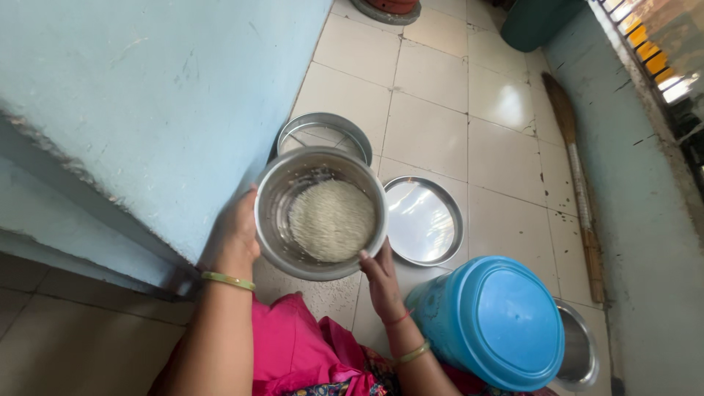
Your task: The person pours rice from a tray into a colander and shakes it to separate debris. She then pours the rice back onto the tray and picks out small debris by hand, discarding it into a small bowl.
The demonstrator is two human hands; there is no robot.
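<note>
I hold a round steel pot (275,220) with both hands above the tiled floor. A mound of white rice (331,220) lies in its bottom. My left hand (235,236) grips the pot's left wall; a green bangle sits on that wrist. Fingers of my right hand (381,282) clasp the rim at the lower right, with bangles and a red thread on the wrist. Pink cloth covers my lap below the pot.
A steel plate (424,220) lies flat on the floor right of the pot, and a steel sieve (325,132) behind it. A blue lidded drum (493,319), a steel bowl (579,352), a broom (579,191) and blue walls surround me.
</note>
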